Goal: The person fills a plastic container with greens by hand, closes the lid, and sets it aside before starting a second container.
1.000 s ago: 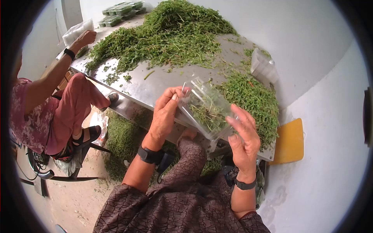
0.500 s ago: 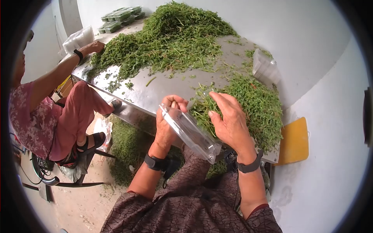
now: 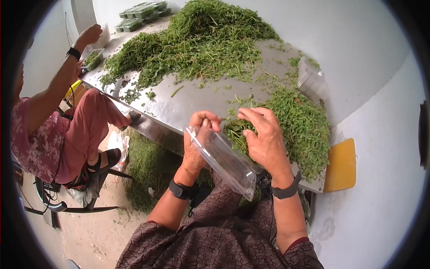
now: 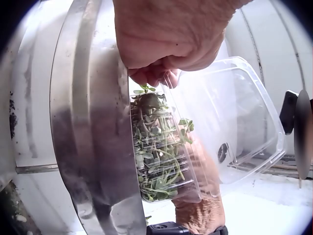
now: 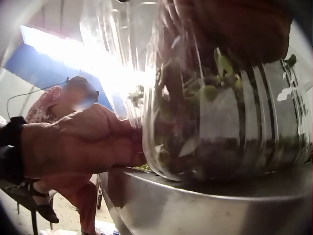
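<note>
My left hand (image 3: 191,154) grips the edge of a clear plastic clamshell box (image 3: 226,163) at the table's front edge. The box's lid hangs folded open toward me. Leafy green sprigs (image 4: 159,156) fill the tray part, as the left wrist view shows. My right hand (image 3: 267,145) is over the tray, thumb apart and fingers bent, fingertips at the sprigs. In the right wrist view it lies above the tray wall (image 5: 220,117), which is close over the metal table edge (image 5: 195,205).
Heaps of greens (image 3: 215,45) cover much of the metal table (image 3: 170,107). Nested clear boxes (image 3: 312,80) stand at the right, a yellow board (image 3: 342,166) beside the table. Filled boxes (image 3: 139,15) are stacked at the back left. Another person (image 3: 45,130) sits at the left.
The box has tipped so its lid faces me, and my right hand has moved from its side onto the sprigs. The other person's arm reached to the greens, then drew back and up.
</note>
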`<state>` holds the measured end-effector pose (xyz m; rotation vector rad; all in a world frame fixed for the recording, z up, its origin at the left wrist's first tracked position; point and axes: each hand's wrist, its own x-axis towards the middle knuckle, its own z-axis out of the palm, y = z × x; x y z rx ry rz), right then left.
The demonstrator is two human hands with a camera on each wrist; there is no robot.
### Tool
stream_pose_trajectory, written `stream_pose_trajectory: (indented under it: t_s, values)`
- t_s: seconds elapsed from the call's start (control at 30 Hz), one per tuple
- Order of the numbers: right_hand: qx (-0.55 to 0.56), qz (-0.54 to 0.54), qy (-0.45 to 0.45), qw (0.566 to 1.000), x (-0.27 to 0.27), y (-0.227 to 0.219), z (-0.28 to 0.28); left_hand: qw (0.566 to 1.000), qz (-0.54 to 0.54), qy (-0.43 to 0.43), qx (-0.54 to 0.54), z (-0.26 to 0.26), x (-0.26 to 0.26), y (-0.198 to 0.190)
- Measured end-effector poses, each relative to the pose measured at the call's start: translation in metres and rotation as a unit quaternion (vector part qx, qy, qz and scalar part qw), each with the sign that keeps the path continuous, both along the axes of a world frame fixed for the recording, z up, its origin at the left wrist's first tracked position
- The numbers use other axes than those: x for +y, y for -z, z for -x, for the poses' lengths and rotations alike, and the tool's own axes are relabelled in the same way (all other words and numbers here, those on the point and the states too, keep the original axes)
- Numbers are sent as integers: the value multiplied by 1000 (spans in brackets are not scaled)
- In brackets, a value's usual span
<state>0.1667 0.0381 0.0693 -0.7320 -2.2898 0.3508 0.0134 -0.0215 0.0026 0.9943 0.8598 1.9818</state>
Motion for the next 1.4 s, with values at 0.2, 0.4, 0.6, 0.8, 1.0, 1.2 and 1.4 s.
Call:
stream_pose_trajectory:
  t_s: [0.2, 0.4, 0.6, 0.8, 1.0, 1.2, 1.4]
  values:
    - [-10, -28, 17, 999, -1, 1, 0, 1000, -4, 2, 4, 0, 1, 2]
    - [-35, -85, 8, 996, 2, 7, 3, 1000, 2, -22, 4, -2, 1, -3]
    - [-49, -108, -2, 993, 3, 9, 4, 999, 18, -26, 9, -2, 0, -3]
    - [-39, -106, 4, 994, 2, 9, 4, 999, 2, -30, 19, -1, 2, 2]
    - [-8, -94, 23, 995, 2, 9, 5, 999, 14, -34, 30, 0, 2, 0]
    - [-26, -88, 21, 996, -2, 4, 4, 1000, 2, -26, 14, -1, 1, -2]
    - [-19, -99, 6, 995, 3, 11, 3, 994, -15, -71, 82, 0, 5, -2]
